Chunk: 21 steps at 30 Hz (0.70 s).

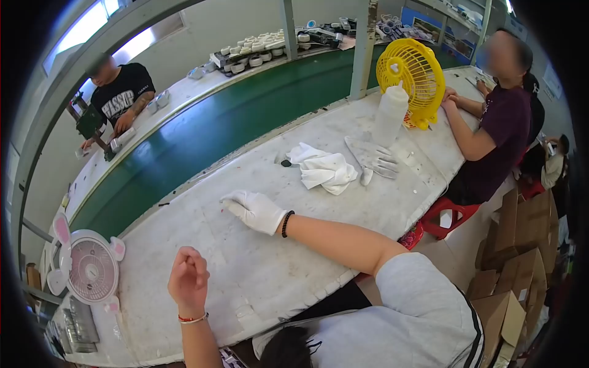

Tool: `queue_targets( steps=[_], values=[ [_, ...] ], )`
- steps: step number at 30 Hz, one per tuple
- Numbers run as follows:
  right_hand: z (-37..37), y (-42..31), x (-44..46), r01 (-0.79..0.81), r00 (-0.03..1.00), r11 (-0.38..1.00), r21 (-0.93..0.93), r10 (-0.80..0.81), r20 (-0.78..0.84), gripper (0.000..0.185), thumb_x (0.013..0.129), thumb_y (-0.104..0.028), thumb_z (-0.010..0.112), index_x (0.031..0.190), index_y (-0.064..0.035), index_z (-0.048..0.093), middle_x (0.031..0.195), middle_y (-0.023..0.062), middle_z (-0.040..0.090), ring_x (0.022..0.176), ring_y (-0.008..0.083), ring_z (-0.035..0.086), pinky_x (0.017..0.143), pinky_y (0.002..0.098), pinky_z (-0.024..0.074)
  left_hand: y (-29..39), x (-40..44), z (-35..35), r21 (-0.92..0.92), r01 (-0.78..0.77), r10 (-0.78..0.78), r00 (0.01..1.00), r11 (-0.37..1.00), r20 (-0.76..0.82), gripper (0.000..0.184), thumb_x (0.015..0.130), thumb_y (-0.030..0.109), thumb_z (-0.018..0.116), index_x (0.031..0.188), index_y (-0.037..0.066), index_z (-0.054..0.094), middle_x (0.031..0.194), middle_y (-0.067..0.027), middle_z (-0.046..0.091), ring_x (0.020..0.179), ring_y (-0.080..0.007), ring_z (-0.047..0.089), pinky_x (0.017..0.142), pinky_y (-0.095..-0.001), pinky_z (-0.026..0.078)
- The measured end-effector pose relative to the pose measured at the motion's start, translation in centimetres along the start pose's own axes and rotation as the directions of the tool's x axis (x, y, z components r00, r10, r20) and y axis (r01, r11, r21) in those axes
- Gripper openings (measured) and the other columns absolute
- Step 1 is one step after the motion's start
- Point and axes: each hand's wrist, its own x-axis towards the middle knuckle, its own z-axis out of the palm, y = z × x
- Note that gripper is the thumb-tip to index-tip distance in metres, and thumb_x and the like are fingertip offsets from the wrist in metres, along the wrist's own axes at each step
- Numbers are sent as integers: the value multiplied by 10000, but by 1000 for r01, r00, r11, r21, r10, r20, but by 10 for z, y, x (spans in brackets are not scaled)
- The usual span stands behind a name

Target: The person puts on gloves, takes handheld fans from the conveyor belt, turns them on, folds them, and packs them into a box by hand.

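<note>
My left hand (189,276), bare with a red band and a bracelet at the wrist, is raised over the near edge of the white worktable (159,245). Its fingers are curled in, and nothing shows in them. My right hand (254,211) wears a white glove and a dark beaded bracelet, resting low over the table's middle. Its fingers are bent together; a tiny red speck shows by the fingertips, too small to name. Beyond it lie a crumpled white cloth (324,167) and an empty whitish glove (371,158).
A white squeeze bottle (391,115) stands by a yellow fan (410,80). The pink-and-white fan (92,270) is at left. Behind runs a green conveyor (202,135). One person (500,122) sits at right, another (123,92) across the belt. Cardboard boxes (521,227) fill the right floor.
</note>
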Motion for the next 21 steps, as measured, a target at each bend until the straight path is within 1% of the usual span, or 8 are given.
queue_targets(
  steps=[3, 7, 9, 11, 14, 17, 18, 21],
  values=[
    [2, -10, -1, -3, 1000, 1000, 26, 4, -11, 354, 957, -352, 477, 1081, -46, 605, 1068, 189, 615, 996, 370, 571, 856, 400, 461, 39, -13, 49, 113, -125, 93, 963, 986, 252, 332, 862, 286, 532, 1021, -3, 499, 652, -55, 499, 426, -87, 361, 398, -218, 278],
    [2, -6, -2, 45, 999, 999, -2, -45, -28, 349, 955, -352, 481, 1074, -48, 603, 1069, 188, 612, 987, 376, 569, 845, 406, 462, 55, -18, 103, -152, -286, 323, 815, 946, 480, 323, 819, 245, 586, 993, -21, 526, 607, -85, 557, 395, -107, 442, 361, -258, 257],
    [1, -6, -3, 34, 999, 999, -21, -35, -21, 338, 952, -345, 487, 1074, -50, 600, 1069, 187, 611, 982, 379, 568, 838, 411, 463, 69, -13, 129, -231, -333, 402, 675, 914, 619, 259, 768, 75, 664, 968, 3, 516, 485, -10, 492, 323, -93, 368, 297, -216, 239],
    [3, -3, 0, 77, 996, 996, -42, -79, -38, 321, 950, -331, 493, 1075, -53, 595, 1065, 182, 609, 977, 380, 568, 829, 412, 465, 80, -25, 154, -147, -547, 518, 621, 824, 588, 225, 775, 53, 671, 933, 15, 515, 461, -10, 475, 310, -86, 353, 295, -207, 225],
    [0, -8, -4, 92, 995, 996, -18, -92, -22, 299, 949, -312, 498, 1074, -56, 589, 1054, 179, 609, 972, 380, 568, 819, 410, 468, 101, -23, 159, -70, -505, 347, 479, 860, 806, 189, 866, 206, 662, 990, 154, 530, 564, 4, 558, 413, -62, 533, 366, -206, 208],
    [1, -7, -2, 100, 994, 995, 2, -100, -43, 285, 949, -302, 499, 1065, -57, 587, 1043, 177, 608, 968, 378, 570, 817, 406, 469, 94, -30, 165, -168, -460, 430, 554, 872, 713, 202, 853, 168, 674, 973, 108, 523, 508, -7, 518, 330, -72, 382, 365, -221, 191],
    [2, -6, -1, 105, 993, 994, 5, -104, -52, 282, 949, -300, 499, 1062, -57, 588, 1040, 176, 608, 966, 377, 570, 817, 405, 469, 94, -24, 158, -239, -449, 455, 471, 861, 755, 159, 868, 159, 650, 957, 99, 532, 497, -1, 498, 332, -64, 372, 362, -214, 191],
    [4, -3, 1, 72, 997, 997, 17, -71, -44, 284, 951, -302, 499, 1057, -54, 588, 1039, 176, 608, 964, 378, 570, 819, 403, 468, 95, -30, 159, -214, -452, 447, 507, 866, 737, 99, 898, 151, 600, 936, 85, 538, 491, 4, 486, 343, -55, 389, 361, -207, 184]
  ],
)
